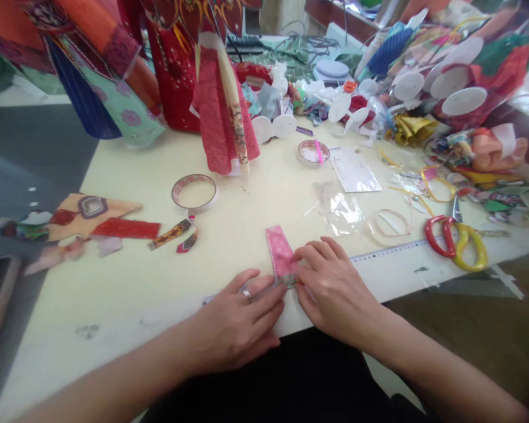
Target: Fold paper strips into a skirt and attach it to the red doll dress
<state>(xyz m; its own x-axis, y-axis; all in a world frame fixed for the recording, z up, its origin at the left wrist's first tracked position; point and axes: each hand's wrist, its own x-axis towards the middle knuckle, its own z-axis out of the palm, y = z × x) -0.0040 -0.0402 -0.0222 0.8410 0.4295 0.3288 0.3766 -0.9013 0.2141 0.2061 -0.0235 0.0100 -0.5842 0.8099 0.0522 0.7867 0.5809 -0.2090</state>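
Landmark: one pink patterned fabric strip with a beaded-looking left edge [282,249], lying flat on the cream tabletop [127,282] near its front edge. Two hands on it. Left hand [240,320], one silver ring [246,292]: fingertips on the strip's lower left corner, probably to steady it; pinch or just press, can't tell. Right hand [337,291]: grip together, thumb and fingertips clamped on the strip's lower right edge, likely for fine control of that small greenish end.

Counts, placed from the strip. Right: one white ruler [390,249], seemingly along the front edge for measuring; one pair of scissors with one red and one yellow handle [455,214], further right, likely parked within reach. Beyond, slightly right: one clear plastic packet [341,211], one white printed card [355,170]. Tape rolls, two: one beyond-left [203,207], one beyond-right [306,160]. Left: two dark-and-gold patterned pieces [170,233], then one red fabric strip [127,228] against one tan appliquéd piece [119,207], presumably grouped as loose parts. Far beyond: at least two cloth-dressed figures [220,108], upright; white disc-based stands [464,101] heaped beyond-right, overlapping, no reliable count.
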